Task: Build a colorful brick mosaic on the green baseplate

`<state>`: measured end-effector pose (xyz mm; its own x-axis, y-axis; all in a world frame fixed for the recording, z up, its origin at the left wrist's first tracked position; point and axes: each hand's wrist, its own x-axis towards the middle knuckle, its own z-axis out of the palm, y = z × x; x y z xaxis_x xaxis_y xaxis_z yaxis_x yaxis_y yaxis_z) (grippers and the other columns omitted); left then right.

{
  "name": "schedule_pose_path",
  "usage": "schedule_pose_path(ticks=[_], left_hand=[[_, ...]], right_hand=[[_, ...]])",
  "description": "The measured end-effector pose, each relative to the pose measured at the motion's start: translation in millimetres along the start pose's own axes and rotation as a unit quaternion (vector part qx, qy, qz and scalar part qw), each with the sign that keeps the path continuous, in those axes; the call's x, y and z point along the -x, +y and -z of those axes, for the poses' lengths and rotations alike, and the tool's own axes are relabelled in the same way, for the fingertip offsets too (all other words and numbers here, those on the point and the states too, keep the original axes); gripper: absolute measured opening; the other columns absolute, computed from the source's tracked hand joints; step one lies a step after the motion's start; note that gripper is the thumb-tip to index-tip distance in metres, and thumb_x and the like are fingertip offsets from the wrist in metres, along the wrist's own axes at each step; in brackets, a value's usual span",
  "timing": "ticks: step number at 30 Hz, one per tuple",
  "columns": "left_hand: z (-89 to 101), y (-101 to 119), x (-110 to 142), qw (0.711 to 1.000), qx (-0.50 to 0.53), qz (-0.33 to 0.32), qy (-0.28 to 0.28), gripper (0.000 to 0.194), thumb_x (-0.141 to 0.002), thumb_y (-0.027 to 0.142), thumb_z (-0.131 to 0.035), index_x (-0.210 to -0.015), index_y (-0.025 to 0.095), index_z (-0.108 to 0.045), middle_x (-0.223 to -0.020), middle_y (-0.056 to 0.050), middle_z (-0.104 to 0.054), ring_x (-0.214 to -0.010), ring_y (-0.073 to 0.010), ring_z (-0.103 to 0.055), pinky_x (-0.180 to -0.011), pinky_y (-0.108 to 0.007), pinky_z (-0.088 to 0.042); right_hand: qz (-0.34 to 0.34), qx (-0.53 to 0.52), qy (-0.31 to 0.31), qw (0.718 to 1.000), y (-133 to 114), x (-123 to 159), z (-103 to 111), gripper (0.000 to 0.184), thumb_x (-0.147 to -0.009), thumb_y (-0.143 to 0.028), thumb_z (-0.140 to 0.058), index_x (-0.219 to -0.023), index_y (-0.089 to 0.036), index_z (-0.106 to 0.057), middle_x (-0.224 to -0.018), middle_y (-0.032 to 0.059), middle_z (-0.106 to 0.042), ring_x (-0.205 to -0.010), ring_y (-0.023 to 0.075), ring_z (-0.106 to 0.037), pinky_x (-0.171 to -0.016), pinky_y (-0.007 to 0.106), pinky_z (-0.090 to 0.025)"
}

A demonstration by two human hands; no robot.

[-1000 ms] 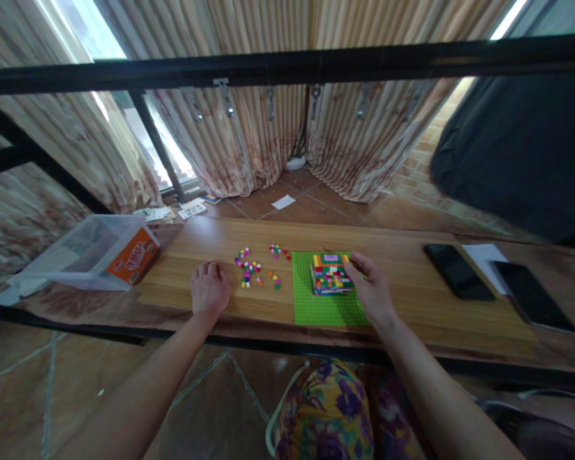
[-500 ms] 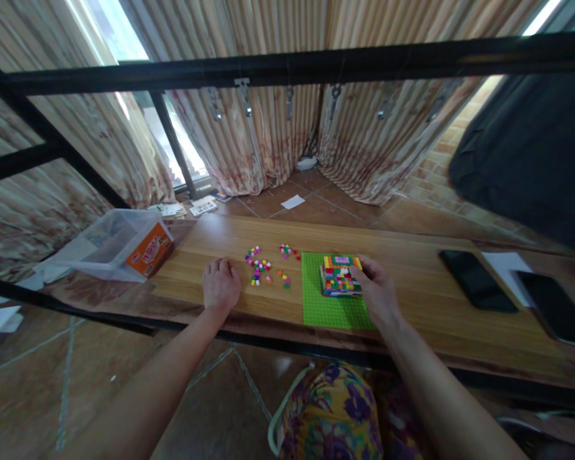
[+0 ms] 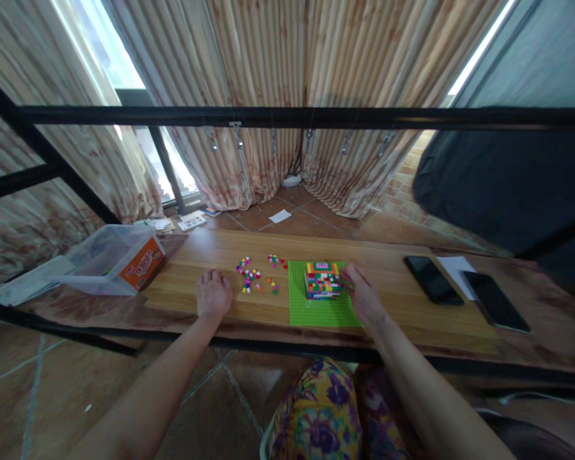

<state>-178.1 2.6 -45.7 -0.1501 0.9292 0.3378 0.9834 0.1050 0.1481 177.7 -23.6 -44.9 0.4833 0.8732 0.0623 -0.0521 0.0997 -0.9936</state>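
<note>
A block structure (image 3: 322,281) of many small coloured bricks stands on the green baseplate (image 3: 316,314). My right hand (image 3: 363,297) is at the structure's right side, over the plate's right edge. Its fingers are smeared by motion, so whether they hold a brick is unclear. Palm down on the wooden board, my left hand (image 3: 213,294) rests with loosely bent fingers and nothing visible in them. Between that hand and the plate lie loose small bricks (image 3: 248,275) in several colours, with a smaller group (image 3: 273,260) farther back.
A clear plastic box (image 3: 98,262) with an orange label stands at the board's left end. Two dark phones, one on the board (image 3: 432,280) and one beyond it (image 3: 496,301), lie at the right near white paper (image 3: 457,275). A black metal bar (image 3: 268,117) crosses ahead, above the board.
My right hand has moved off the top front of the structure to its right side. My left hand stays on the board. The whole view has shifted with my head.
</note>
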Motion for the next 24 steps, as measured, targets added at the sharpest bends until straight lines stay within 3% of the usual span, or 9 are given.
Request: schedule_pose_path(ticks=[4, 7, 10, 12, 13, 14, 15, 20, 24], left_hand=[[-0.7, 0.4, -1.0, 1.0, 0.006, 0.004, -0.004, 0.037, -0.094, 0.023, -0.037, -0.113, 0.007, -0.065, -0.118, -0.023, -0.066, -0.115, -0.0342, -0.059, -0.098, -0.048, -0.045], [-1.7, 0.7, -0.8, 1.0, 0.004, 0.008, -0.001, 0.036, -0.094, 0.023, -0.038, -0.112, 0.007, -0.065, -0.118, -0.022, -0.066, -0.115, -0.0346, -0.059, -0.098, -0.047, -0.045], [-2.0, 1.0, 0.3, 1.0, 0.006, 0.008, 0.003, 0.035, -0.094, 0.023, -0.04, -0.111, 0.008, -0.065, -0.118, -0.022, -0.066, -0.114, -0.0349, -0.059, -0.097, -0.047, -0.046], [-2.1, 1.0, 1.1, 1.0, 0.01, 0.007, 0.005, 0.034, -0.094, 0.023, -0.04, -0.111, 0.008, -0.065, -0.118, -0.022, -0.066, -0.113, -0.0347, -0.059, -0.097, -0.048, -0.046], [-2.1, 1.1, 1.4, 1.0, 0.013, 0.007, 0.006, 0.034, -0.094, 0.022, -0.04, -0.112, 0.009, -0.065, -0.118, -0.021, -0.066, -0.113, -0.0347, -0.059, -0.098, -0.048, -0.046], [-2.1, 1.3, 1.8, 1.0, 0.016, 0.009, 0.007, 0.033, -0.094, 0.022, -0.04, -0.112, 0.009, -0.065, -0.119, -0.021, -0.066, -0.114, -0.0347, -0.059, -0.098, -0.048, -0.046], [-1.9, 1.5, 2.2, 1.0, 0.02, 0.011, 0.007, 0.033, -0.094, 0.022, -0.041, -0.112, 0.009, -0.065, -0.119, -0.021, -0.066, -0.114, -0.0348, -0.058, -0.098, -0.048, -0.046], [-0.4, 3.2, 4.4, 0.999, 0.03, 0.024, 0.0, 0.032, -0.094, 0.022, -0.042, -0.113, 0.009, -0.064, -0.119, -0.021, -0.065, -0.115, -0.0347, -0.059, -0.098, -0.047, -0.046], [-1.9, 3.3, 5.1, 0.999, 0.039, 0.027, -0.002, 0.031, -0.094, 0.021, -0.042, -0.112, 0.009, -0.065, -0.121, -0.02, -0.065, -0.114, -0.0343, -0.059, -0.099, -0.047, -0.045]], right_hand=[[0.022, 0.005, 0.059, 0.998, -18.4, -7.4, 18.8, 0.048, -0.071, -0.063, -0.07, -0.093, -0.021, -0.068, -0.084, 0.0031, -0.072, -0.076, 0.0166, -0.068, -0.065, 0.027, -0.051], [0.092, 0.044, 0.081, 0.991, -42.8, -7.6, 13.2, 0.041, -0.073, -0.054, -0.071, -0.094, -0.019, -0.072, -0.086, 0.0056, -0.074, -0.078, 0.019, -0.067, -0.07, 0.032, -0.052], [0.195, 0.155, -0.005, 0.969, -68.3, -3.2, -16.8, 0.028, -0.082, -0.043, -0.065, -0.09, -0.018, -0.075, -0.089, 0.0079, -0.077, -0.083, 0.0228, -0.07, -0.079, 0.037, -0.055], [0.228, 0.304, -0.099, 0.92, -79.8, 0.2, -46.4, 0.024, -0.09, -0.032, -0.057, -0.096, -0.02, -0.077, -0.096, 0.0082, -0.079, -0.088, 0.023, -0.073, -0.081, 0.035, -0.055], [0.227, 0.41, -0.154, 0.87, -82.9, 1.6, -62.4, 0.025, -0.091, -0.024, -0.054, -0.101, -0.02, -0.077, -0.102, 0.0089, -0.079, -0.093, 0.0225, -0.073, -0.084, 0.033, -0.055], [0.219, 0.517, -0.208, 0.801, -83.9, 2.5, -78.4, 0.028, -0.092, -0.018, -0.052, -0.107, -0.021, -0.076, -0.109, 0.009, -0.078, -0.1, 0.0221, -0.073, -0.088, 0.032, -0.054], [0.212, 0.551, -0.227, 0.774, -82.9, 3.0, -94.0, 0.029, -0.09, -0.012, -0.054, -0.105, -0.02, -0.078, -0.109, 0.0116, -0.078, -0.103, 0.0243, -0.073, -0.091, 0.033, -0.053], [0.17, 0.636, -0.266, 0.704, -59.9, 0.4, -154.3, 0.028, -0.081, 0.003, -0.057, -0.086, -0.01, -0.08, -0.094, 0.0235, -0.078, -0.099, 0.033, -0.075, -0.086, 0.039, -0.055], [0.142, 0.669, -0.268, 0.678, -43.5, -4.6, -176.4, 0.025, -0.085, -0.002, -0.058, -0.094, -0.008, -0.081, -0.1, 0.0273, -0.077, -0.103, 0.0339, -0.075, -0.086, 0.04, -0.057]])
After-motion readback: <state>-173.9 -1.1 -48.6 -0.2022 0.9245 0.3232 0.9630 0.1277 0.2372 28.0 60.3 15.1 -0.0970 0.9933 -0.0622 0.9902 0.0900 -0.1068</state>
